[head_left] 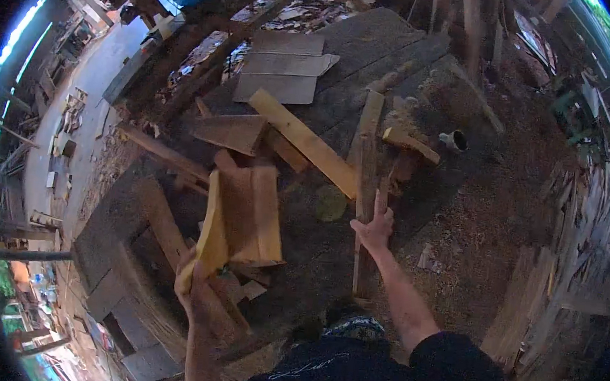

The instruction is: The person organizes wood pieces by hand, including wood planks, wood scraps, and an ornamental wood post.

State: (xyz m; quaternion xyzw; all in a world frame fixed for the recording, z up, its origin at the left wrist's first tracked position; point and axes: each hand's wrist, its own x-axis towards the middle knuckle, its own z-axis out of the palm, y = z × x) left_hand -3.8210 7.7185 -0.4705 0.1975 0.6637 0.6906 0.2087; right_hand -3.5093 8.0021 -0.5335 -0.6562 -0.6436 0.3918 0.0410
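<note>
Narrow board: the narrow board is lying lengthwise on the tabletop, its long axis running away from the person, its near end pointing back at them.
Right hand: the right hand is touching the narrow board along its nearer half, the thumb reaching across; I cannot tell whether the fingers are gripping or only resting.
Yellow wooden piece: the left hand is holding the near end of the yellow wooden piece, fingers closing around it, well left of the narrow board. The piece is extending away from those fingers, its long axis running roughly alongside the narrow board's. The left hand is being the nearer one to it.
Brown wood: the brown wood is sitting just right of the yellow wooden piece; whether they are joining, I cannot tell.
Long plank: the long plank is slanting toward the narrow board from its far left.
Cardboard: the cardboard is lying beyond, left of the narrow board.
</note>
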